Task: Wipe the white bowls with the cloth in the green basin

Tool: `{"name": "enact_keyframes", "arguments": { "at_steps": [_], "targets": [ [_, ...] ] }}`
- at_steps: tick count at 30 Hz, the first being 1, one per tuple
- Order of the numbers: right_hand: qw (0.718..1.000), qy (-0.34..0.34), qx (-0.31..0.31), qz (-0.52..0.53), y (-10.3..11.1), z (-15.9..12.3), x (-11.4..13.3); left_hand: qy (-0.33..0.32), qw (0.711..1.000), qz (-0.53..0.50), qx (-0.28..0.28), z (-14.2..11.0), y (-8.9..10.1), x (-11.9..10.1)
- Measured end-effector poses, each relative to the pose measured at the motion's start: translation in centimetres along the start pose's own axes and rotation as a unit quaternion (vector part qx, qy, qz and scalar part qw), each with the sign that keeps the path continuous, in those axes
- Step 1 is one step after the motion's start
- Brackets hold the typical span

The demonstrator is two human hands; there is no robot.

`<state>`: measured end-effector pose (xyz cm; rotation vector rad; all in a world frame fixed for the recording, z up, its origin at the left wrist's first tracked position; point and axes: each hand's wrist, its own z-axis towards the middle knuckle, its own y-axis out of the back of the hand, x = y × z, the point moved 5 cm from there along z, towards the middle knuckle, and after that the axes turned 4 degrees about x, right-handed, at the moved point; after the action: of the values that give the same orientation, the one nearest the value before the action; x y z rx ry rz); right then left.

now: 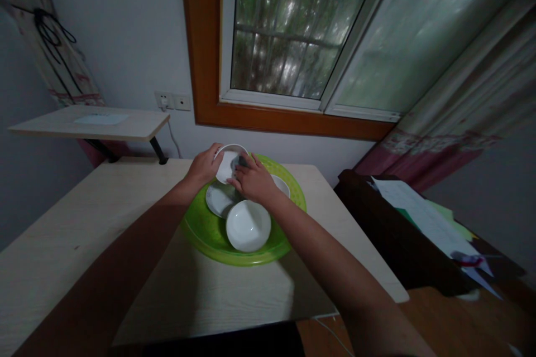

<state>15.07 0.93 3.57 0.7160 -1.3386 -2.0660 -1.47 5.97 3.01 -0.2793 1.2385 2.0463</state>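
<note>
My left hand (205,167) grips the rim of a white bowl (225,167) from the left, tilting its inside towards me. My right hand (254,179) reaches into that bowl from the right. Its fingers press on a small dark grey piece (240,163), perhaps a cloth, mostly hidden under them. Below the hands, a green plastic basin (209,245) rests on the table. Inside it lie a second white bowl (248,226) at the front, a white plate (218,199) at the left and another white bowl (282,184), partly hidden behind my right hand.
The pale wooden table (159,290) spreads around the basin. On its back left stands a raised shelf (62,122) with a paper sheet. A wall and a window (293,39) are behind. To the right, papers (419,212) lie on dark furniture.
</note>
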Motion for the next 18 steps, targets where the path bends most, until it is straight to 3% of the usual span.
{"name": "enact_keyframes", "arguments": {
  "at_steps": [5, 11, 18],
  "targets": [
    [0.999, -0.010, 0.004, -0.030, 0.0, -0.1, 0.3, -0.004, 1.000, -0.009, -0.014, 0.0, 0.3, -0.3],
    [0.997, 0.068, 0.046, 0.007, -0.6, 0.2, 1.2, -0.003, 0.997, -0.058, -0.044, 0.0, 0.4, 0.2],
    [0.998, 0.041, 0.024, -0.031, -0.1, 0.5, 0.7, 0.046, 0.974, -0.219, -0.023, 0.3, -0.2, 1.0]
  ]
}}
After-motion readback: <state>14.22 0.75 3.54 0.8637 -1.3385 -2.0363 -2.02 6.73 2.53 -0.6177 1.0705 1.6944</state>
